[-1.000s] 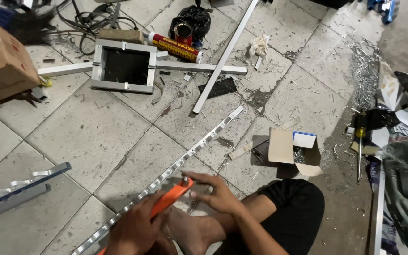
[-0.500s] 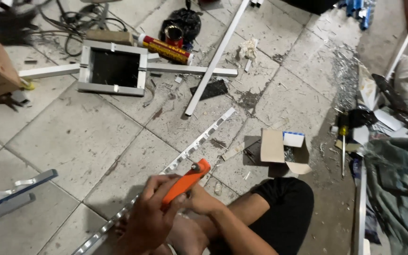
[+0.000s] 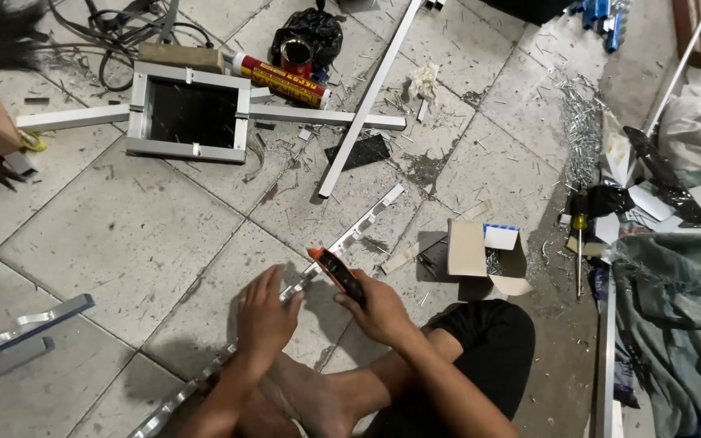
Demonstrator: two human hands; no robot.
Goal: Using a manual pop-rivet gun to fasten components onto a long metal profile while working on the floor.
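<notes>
A long notched aluminium strip point(image 3: 360, 228) lies diagonally on the tiled floor, running from the lower left up to the middle. My left hand point(image 3: 265, 315) presses flat on this strip near its middle, fingers spread. My right hand point(image 3: 379, 307) grips a tool with an orange and black handle point(image 3: 336, 274); its orange tip points up and left, close to the strip just beyond my left fingers. My bare foot point(image 3: 318, 399) rests on the floor below both hands, over the strip's lower part.
An open cardboard box of small screws point(image 3: 484, 258) sits right of the strip. A screwdriver point(image 3: 579, 243) lies further right. Aluminium bars point(image 3: 367, 89), a square metal frame point(image 3: 190, 113), a sealant tube point(image 3: 281, 79) and cables lie at the back. Another profile point(image 3: 18, 339) lies left.
The right hand has swung the orange-handled tool off the left hand's side, now pointing up-left beside the strip. The left hand has flattened on the strip. The view shifted slightly.
</notes>
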